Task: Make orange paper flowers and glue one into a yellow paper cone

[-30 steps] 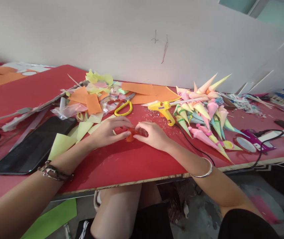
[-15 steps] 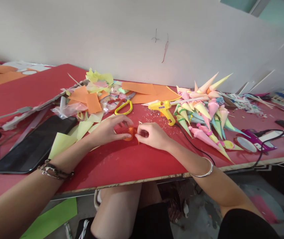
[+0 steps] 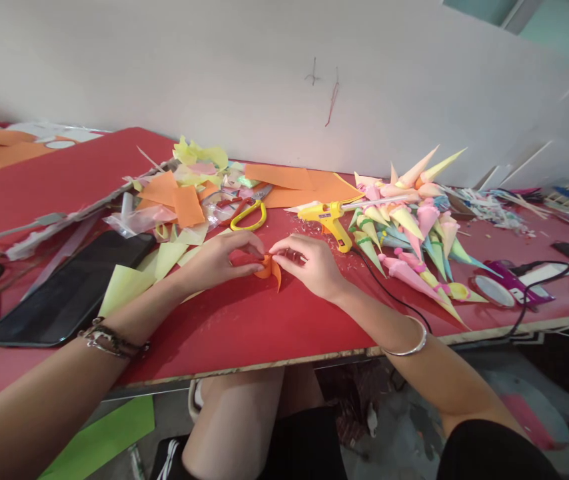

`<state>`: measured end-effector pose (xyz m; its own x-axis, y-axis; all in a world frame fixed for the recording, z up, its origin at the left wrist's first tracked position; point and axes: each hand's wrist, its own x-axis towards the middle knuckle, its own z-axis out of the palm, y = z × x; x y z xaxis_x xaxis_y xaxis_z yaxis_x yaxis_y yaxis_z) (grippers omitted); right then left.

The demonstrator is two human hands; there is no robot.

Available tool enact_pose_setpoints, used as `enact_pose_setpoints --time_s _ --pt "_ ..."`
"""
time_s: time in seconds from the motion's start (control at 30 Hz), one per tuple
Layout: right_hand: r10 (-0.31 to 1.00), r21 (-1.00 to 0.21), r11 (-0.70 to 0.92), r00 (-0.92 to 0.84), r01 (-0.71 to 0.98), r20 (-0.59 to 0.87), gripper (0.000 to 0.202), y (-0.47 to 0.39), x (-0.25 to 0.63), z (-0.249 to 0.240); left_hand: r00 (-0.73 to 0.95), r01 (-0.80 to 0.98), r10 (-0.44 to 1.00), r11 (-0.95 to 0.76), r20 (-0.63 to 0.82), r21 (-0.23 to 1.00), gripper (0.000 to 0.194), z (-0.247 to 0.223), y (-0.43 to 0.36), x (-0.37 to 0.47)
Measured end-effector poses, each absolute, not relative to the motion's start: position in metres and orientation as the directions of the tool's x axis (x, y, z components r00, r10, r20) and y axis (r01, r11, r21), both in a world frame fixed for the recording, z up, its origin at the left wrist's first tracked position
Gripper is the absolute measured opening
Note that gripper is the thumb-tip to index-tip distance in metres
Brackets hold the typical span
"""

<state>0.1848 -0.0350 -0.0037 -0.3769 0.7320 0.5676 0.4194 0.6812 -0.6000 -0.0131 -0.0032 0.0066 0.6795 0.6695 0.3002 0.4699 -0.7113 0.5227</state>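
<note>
Between my two hands is a small curled piece of orange paper (image 3: 266,268), just above the red table. My left hand (image 3: 219,261) pinches its left side between thumb and fingers. From the right, the fingertips of my right hand (image 3: 309,263) close on its upper edge, and a pointed orange flap hangs below them. Beyond my hands lie yellow-handled scissors (image 3: 248,215) on the left and a yellow glue gun (image 3: 330,220) on the right.
A pile of pastel paper cones (image 3: 414,233) fills the right side, with the glue gun's black cord (image 3: 394,293) in front. At left are a black phone (image 3: 69,290), yellow paper pieces (image 3: 127,288) and orange scraps (image 3: 187,205). A white wall (image 3: 264,80) stands behind.
My right fingers have straightened and shifted slightly, baring more of the orange paper and its pointed flap. My left hand stays nearly in place.
</note>
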Motion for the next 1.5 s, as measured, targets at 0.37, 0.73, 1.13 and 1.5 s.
enact_pose_setpoints --time_s 0.37,0.73,1.13,1.5 --pt "0.738 -0.608 0.675 -0.395 0.419 0.547 0.010 -0.0337 0.1843 -0.0037 0.649 0.470 0.690 -0.695 0.321 0.544 0.021 0.0041 -0.0024 -0.0117" --pt "0.734 -0.612 0.679 -0.404 0.407 0.546 0.012 -0.0317 0.1859 -0.0041 0.654 0.460 0.673 -0.717 0.346 0.524 0.020 0.0014 -0.0014 -0.0119" --pt "0.740 -0.622 0.671 -0.418 0.404 0.527 0.013 -0.0307 0.1870 -0.0049 0.668 0.446 0.651 -0.739 0.362 0.505 0.022 0.0032 -0.0021 -0.0100" --pt "0.750 -0.610 0.661 -0.417 0.438 0.513 0.012 -0.0308 0.1848 -0.0024 0.687 0.437 0.634 -0.751 0.355 0.495 0.021 0.0061 -0.0048 -0.0082"
